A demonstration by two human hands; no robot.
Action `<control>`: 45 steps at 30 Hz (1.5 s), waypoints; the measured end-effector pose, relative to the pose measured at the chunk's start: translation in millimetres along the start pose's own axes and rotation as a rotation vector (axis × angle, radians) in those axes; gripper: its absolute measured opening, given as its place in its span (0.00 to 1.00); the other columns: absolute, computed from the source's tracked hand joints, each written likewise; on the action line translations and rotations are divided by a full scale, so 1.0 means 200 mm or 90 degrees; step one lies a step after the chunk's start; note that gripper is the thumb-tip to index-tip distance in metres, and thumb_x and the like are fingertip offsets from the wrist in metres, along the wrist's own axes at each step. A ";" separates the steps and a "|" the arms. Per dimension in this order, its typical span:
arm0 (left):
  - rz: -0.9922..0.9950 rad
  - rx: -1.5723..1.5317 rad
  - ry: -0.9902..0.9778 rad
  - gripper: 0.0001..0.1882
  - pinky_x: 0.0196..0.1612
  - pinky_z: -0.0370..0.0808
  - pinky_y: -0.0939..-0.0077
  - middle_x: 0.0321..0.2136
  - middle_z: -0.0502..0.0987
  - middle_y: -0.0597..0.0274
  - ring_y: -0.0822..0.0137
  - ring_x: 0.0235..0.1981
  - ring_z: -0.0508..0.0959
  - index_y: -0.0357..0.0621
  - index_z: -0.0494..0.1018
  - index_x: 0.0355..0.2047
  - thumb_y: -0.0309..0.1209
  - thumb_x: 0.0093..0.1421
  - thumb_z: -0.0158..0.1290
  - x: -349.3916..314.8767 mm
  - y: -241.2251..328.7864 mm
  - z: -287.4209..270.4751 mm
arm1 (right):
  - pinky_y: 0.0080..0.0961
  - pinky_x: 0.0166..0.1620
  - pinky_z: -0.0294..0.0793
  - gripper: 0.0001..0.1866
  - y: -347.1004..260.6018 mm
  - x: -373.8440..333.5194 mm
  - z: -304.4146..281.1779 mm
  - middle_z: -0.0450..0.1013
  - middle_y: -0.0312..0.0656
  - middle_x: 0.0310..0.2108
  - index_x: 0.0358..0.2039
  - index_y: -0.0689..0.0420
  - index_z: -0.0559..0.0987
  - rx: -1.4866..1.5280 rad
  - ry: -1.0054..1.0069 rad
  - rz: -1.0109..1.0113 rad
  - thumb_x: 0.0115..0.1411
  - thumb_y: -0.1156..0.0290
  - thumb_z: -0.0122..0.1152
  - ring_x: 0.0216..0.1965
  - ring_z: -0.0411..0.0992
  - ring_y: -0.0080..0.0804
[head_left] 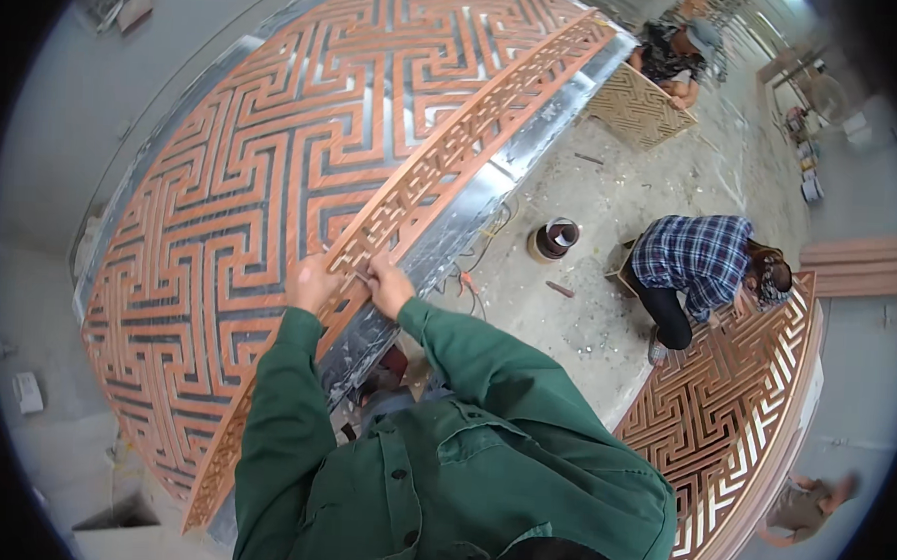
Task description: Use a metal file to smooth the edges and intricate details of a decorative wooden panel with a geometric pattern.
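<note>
A large reddish-brown fretwork panel with a maze pattern lies before me. Along its near edge runs a long, narrow lattice strip with small cut-outs. My left hand is closed against the panel side of this strip, its fingertips at the strip's edge. Just across from it, my right hand has its thumb and fingers pinched together at the strip's outer face. Whatever small piece sits in that pinch is too small to make out. Green sleeves cover both my forearms.
A metal-topped surface shows under the panel's edge. On the floor stand a dark round container and orange-ended cables. A person in a plaid shirt bends over another fretwork panel; a second person handles a lighter lattice panel.
</note>
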State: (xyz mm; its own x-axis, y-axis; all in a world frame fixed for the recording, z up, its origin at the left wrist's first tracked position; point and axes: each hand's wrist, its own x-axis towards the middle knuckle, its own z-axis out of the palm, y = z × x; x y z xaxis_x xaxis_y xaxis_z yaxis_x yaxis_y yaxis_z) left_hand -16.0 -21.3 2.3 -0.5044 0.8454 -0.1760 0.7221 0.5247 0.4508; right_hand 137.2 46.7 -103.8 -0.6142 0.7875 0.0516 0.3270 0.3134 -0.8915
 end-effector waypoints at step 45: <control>-0.021 0.050 0.020 0.20 0.38 0.76 0.56 0.31 0.81 0.47 0.48 0.35 0.80 0.45 0.79 0.37 0.43 0.47 0.62 -0.03 -0.02 0.04 | 0.46 0.38 0.73 0.07 -0.02 -0.11 -0.04 0.75 0.55 0.32 0.36 0.59 0.74 -0.011 0.002 -0.025 0.55 0.76 0.57 0.36 0.73 0.60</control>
State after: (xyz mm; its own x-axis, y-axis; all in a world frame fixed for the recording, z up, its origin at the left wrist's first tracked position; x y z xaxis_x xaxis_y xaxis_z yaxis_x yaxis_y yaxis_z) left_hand -12.2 -28.0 -5.3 -0.5426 0.8244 -0.1612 0.7393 0.5598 0.3744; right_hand 155.0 31.5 -98.6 -0.6247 0.7760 0.0870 0.3154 0.3526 -0.8810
